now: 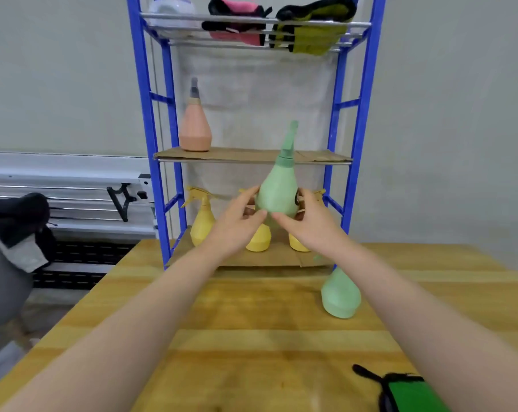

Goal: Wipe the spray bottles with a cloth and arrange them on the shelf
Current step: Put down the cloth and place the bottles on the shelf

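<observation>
I hold a green spray bottle point(277, 190) upright in the air in front of the blue shelf point(146, 120), between its bottom and middle levels. My left hand point(237, 221) grips its left side and my right hand point(308, 221) its right side, thumbs near its base. A second green spray bottle point(339, 294) stands on the wooden table point(251, 337) under my right forearm. A pink spray bottle point(194, 126) stands on the middle cardboard shelf at the left. Three yellow spray bottles point(202, 221) stand on the bottom level, partly hidden by my hands. A green cloth point(409, 394) lies at the table's near right.
The top wire shelf holds a white container point(171, 13), a pink cloth point(237, 22) and a yellow-green cloth point(314, 28). The middle cardboard shelf point(317, 157) is bare to the right of the pink bottle. Grey and black fabric point(17, 233) sits off the table at the left.
</observation>
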`<state>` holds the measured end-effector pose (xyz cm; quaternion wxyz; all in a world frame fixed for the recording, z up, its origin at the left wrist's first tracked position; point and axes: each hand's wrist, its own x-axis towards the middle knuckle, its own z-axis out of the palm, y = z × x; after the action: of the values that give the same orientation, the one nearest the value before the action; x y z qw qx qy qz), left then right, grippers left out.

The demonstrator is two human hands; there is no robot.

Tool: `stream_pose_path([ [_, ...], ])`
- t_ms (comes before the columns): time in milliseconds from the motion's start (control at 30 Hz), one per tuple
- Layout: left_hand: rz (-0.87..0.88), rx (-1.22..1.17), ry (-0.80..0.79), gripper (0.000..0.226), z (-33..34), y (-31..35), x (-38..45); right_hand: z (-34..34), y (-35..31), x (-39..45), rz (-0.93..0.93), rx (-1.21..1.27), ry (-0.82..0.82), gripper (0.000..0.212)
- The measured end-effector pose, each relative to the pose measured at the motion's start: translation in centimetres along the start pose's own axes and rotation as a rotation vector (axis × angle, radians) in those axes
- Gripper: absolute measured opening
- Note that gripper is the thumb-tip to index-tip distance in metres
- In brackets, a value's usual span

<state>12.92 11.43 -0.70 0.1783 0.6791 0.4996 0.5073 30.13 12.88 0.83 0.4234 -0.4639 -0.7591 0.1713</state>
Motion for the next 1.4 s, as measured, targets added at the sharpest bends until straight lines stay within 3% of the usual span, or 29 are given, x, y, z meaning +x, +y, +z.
stream_pose_path([
  [233,0.052,0.149,0.019,0.055,-4.9,2.0,6.3,-0.9,-3.6,7.6,-0.046,0.008,0.089,0.070],
  [433,0.088,0.687,0.030,0.057,-7.0,-0.1,10.3,-1.4,-4.5,14.4,0.006,-0.109,0.112,0.072],
  [533,0.139,0.827,0.036,0.052,-7.1,-1.5,11.0,-0.7,-4.1,17.2,0.034,-0.213,0.066,0.075],
  [900,0.305,0.857,0.145,0.041,-7.1,-4.5,12.1,2.8,-2.2,24.1,0.108,-0.256,-0.008,0.069],
  [1100,0.342,0.862,0.178,0.042,-7.2,-5.1,12.3,3.4,-2.2,25.6,0.099,-0.174,-0.029,0.051],
  [1200,0.326,0.856,0.168,0.044,-7.1,-5.1,12.1,3.3,-2.0,25.1,0.105,-0.227,-0.033,0.059],
  [1400,0.253,0.827,0.124,0.062,-7.1,-3.5,10.5,1.5,-1.9,19.9,-0.121,-0.245,0.172,0.052],
])
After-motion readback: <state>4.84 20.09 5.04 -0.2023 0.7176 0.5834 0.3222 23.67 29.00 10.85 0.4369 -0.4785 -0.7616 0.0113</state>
